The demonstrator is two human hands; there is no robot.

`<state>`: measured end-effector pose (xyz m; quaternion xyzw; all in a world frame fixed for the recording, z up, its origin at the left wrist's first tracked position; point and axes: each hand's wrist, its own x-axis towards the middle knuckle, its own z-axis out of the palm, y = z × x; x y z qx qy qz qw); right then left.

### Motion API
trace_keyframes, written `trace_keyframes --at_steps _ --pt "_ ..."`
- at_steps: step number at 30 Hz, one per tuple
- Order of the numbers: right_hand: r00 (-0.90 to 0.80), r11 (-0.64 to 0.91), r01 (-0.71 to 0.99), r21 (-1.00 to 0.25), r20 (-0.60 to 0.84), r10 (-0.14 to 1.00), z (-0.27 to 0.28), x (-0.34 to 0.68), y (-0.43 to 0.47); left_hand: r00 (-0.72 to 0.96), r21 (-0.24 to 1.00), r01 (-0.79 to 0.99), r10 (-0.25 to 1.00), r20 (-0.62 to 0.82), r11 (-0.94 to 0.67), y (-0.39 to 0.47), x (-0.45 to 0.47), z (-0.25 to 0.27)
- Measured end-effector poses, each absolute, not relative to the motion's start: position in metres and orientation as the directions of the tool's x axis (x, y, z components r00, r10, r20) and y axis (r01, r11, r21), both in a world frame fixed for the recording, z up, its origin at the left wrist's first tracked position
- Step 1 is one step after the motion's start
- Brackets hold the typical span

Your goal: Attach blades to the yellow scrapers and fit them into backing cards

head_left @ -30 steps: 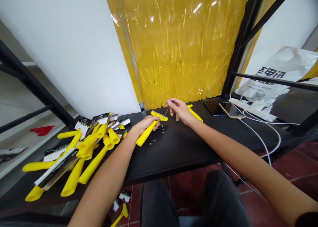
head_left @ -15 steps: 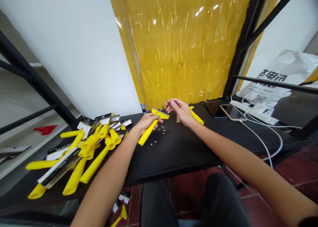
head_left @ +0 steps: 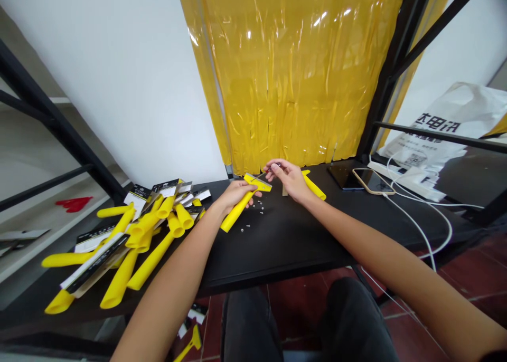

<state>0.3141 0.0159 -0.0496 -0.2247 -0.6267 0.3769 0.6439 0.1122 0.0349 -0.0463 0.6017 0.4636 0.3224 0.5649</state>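
My left hand (head_left: 234,195) is closed round a yellow scraper (head_left: 236,215), whose hollow handle points down toward me. A metal strip runs along the edge of its wide head. In the fingers of my right hand (head_left: 292,179) is a small screwdriver (head_left: 273,167), its thin shaft slanting down to the scraper's head. Whether the tip sits in a screw is too small to tell. Several tiny screws (head_left: 261,212) and nuts lie on the black table below the head. Behind my right hand rest another yellow handle (head_left: 316,187) and a small flat metal piece (head_left: 284,191).
To the left lies a pile of yellow scrapers (head_left: 119,280) with card packaging. Two phones (head_left: 373,181) and white cables (head_left: 425,240) are on the right, near a white plastic bag (head_left: 439,122). Black frame posts (head_left: 51,114) flank the table. Yellow strip curtain (head_left: 293,77) hangs behind.
Both hands keep nearly the same place and grip. My right fingers have shifted slightly on the screwdriver, and the view has moved a little.
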Motion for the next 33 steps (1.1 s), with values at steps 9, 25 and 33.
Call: trace_keyframes --at_steps 9,25,33 --pt "-0.229 0.538 -0.226 -0.812 0.581 0.781 -0.042 0.320 0.008 0.448 0.957 0.275 0.870 -0.207 0.086 0.025 0.120 -0.045" --pt "-0.219 0.396 -0.412 -0.821 0.511 0.831 -0.032 0.323 0.005 0.638 0.955 0.259 0.717 -0.281 0.144 0.010 0.130 -0.044" --pt "-0.252 0.375 -0.400 -0.836 0.494 0.832 -0.038 0.316 0.000 0.399 0.974 0.214 0.903 -0.158 0.076 0.019 0.128 -0.045"
